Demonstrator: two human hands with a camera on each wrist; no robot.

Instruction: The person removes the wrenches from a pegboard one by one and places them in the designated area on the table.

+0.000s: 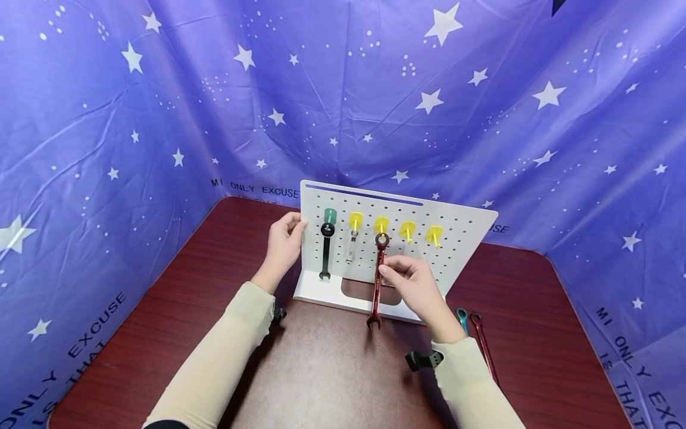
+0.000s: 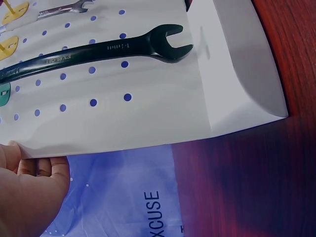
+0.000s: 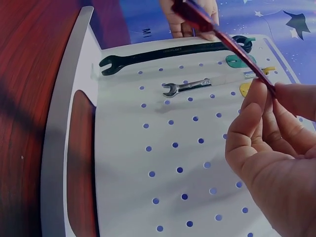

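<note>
A white pegboard stand [image 1: 466,244] stands upright on the table. My left hand [image 1: 284,243] grips its left edge, thumb in front and fingers behind. With my right hand [image 1: 415,287] I pinch a red combination wrench [image 1: 377,286] by its shank, the open end pointing down. Its ring end overlaps the middle yellow hook [image 1: 382,224] in the head view. A black wrench [image 2: 98,52] hangs from the green hook [image 1: 330,215] at the left. Beside it, a small silver wrench [image 3: 190,87] hangs on a yellow hook [image 1: 355,220].
Two yellow hooks [image 1: 408,230] to the right hold nothing. A teal wrench [image 1: 462,319] and another red wrench [image 1: 483,342] lie on the dark red table [image 1: 300,369] by my right forearm, partly hidden. A blue star-patterned curtain [image 1: 343,89] surrounds the table.
</note>
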